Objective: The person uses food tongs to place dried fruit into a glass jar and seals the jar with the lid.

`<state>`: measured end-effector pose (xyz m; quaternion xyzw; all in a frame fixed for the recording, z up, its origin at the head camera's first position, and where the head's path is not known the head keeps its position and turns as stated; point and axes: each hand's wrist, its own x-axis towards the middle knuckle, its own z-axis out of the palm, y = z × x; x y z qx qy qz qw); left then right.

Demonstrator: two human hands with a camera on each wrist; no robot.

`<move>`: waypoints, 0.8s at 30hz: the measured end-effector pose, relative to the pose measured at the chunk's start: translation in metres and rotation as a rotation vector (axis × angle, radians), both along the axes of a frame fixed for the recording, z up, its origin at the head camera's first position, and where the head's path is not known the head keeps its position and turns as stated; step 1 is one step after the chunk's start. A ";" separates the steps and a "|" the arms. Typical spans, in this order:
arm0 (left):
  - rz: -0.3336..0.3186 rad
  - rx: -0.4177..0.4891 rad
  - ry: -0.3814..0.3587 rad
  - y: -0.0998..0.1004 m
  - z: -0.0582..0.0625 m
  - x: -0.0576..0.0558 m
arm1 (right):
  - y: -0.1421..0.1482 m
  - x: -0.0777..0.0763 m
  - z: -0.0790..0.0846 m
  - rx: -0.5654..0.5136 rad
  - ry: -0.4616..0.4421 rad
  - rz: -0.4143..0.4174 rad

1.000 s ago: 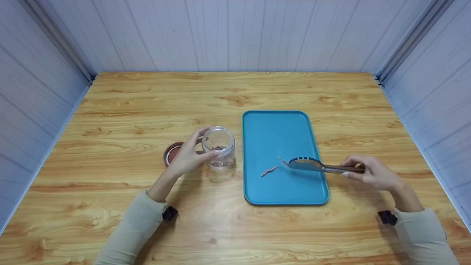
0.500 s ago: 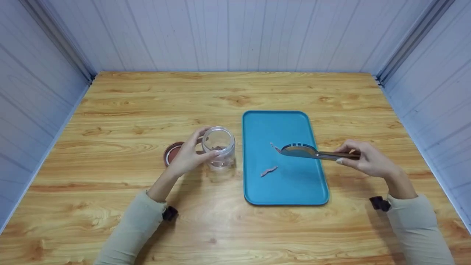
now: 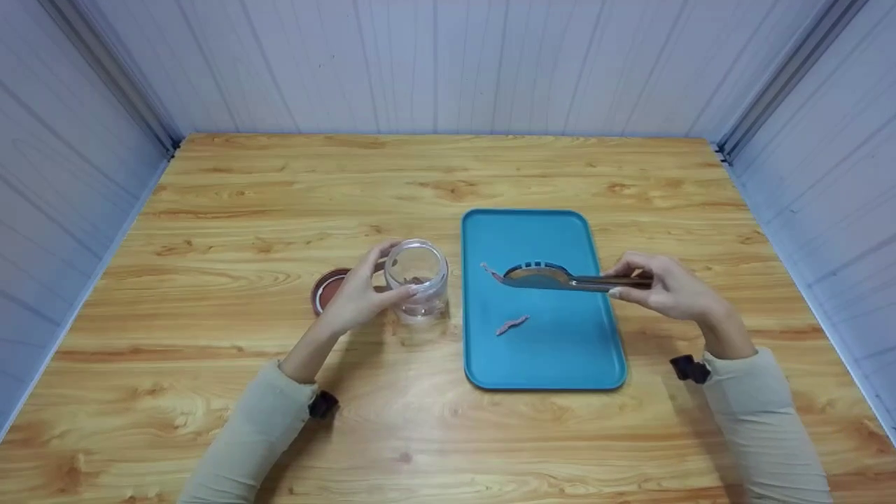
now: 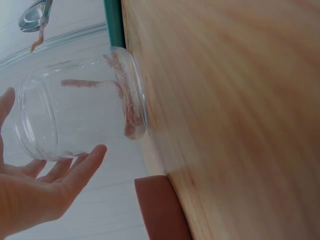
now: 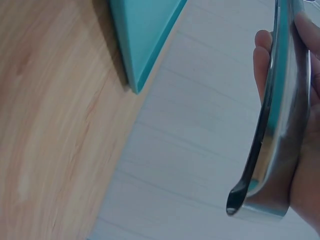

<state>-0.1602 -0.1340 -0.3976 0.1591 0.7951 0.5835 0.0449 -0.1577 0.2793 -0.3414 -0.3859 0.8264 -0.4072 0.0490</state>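
Note:
My left hand (image 3: 360, 297) holds a clear jar (image 4: 75, 110) by its side, thumb and fingers round it near the open mouth. Several reddish-brown meat-like strips (image 4: 127, 100) lie at the bottom of the jar. In my right hand (image 3: 665, 287) is a pair of metal tongs (image 3: 539, 276), squeezed together above the blue tray (image 3: 518, 364). From the tips of the tongs one thin strip (image 3: 492, 272) sticks out; it also shows dangling in the left wrist view. Another strip (image 3: 512, 325) lies on the tray. The right wrist view shows the tongs' handle end (image 5: 280, 150) in my palm.
A reddish-brown lid (image 3: 329, 290) lies on the wooden table (image 3: 280, 189) to the left of the jar, partly behind my left hand. White panelled walls (image 3: 434, 70) enclose the table at the back and on both sides.
My right hand has lifted the tongs with the strip and moved them left across the tray toward the jar. The left hand and jar have stayed in place.

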 end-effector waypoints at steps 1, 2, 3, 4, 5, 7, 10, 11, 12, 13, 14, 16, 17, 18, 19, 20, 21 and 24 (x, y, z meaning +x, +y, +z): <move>-0.001 -0.001 0.000 0.000 0.000 0.000 | -0.002 -0.001 0.001 0.005 0.005 0.004; 0.001 0.000 0.000 0.000 0.000 0.000 | -0.005 -0.002 0.002 0.007 0.009 0.011; 0.000 0.002 0.000 0.000 0.000 0.000 | -0.007 -0.003 0.002 0.008 0.013 0.017; 0.000 0.005 0.000 0.001 0.001 0.000 | -0.009 -0.004 0.003 0.007 0.018 0.025; 0.000 0.005 0.000 0.001 0.000 0.000 | -0.012 -0.005 0.004 0.007 0.023 0.031; 0.001 0.008 -0.005 0.001 0.001 0.000 | -0.017 -0.007 0.005 0.006 0.034 0.048; 0.004 -0.001 -0.007 0.001 0.000 -0.001 | -0.024 -0.010 0.007 0.009 0.035 0.055; 0.004 -0.006 -0.007 0.000 0.000 -0.001 | -0.026 -0.011 0.008 0.014 0.043 0.058; 0.005 -0.009 -0.008 0.000 0.000 -0.001 | -0.029 -0.011 0.009 0.021 0.051 0.059; 0.005 -0.014 -0.007 0.000 0.000 -0.001 | -0.032 -0.012 0.010 0.025 0.049 0.053; 0.007 -0.016 -0.006 0.001 0.000 -0.001 | -0.034 -0.012 0.012 0.031 0.053 0.051; 0.008 -0.017 -0.007 0.001 0.000 -0.001 | -0.040 -0.013 0.015 0.042 0.068 0.052; 0.009 -0.017 -0.008 0.001 0.000 -0.001 | -0.043 -0.014 0.017 0.047 0.076 0.055; 0.010 -0.017 -0.009 0.001 0.000 -0.001 | -0.046 -0.014 0.018 0.051 0.079 0.054; 0.012 -0.019 -0.010 0.001 0.000 -0.001 | -0.049 -0.015 0.019 0.052 0.082 0.054; 0.013 -0.021 -0.011 0.001 0.000 -0.001 | -0.052 -0.016 0.020 0.053 0.090 0.060; 0.013 -0.021 -0.012 0.001 0.000 -0.001 | -0.054 -0.016 0.021 0.053 0.097 0.065; 0.010 -0.024 -0.013 0.000 0.000 -0.001 | -0.061 -0.019 0.022 0.044 0.101 0.077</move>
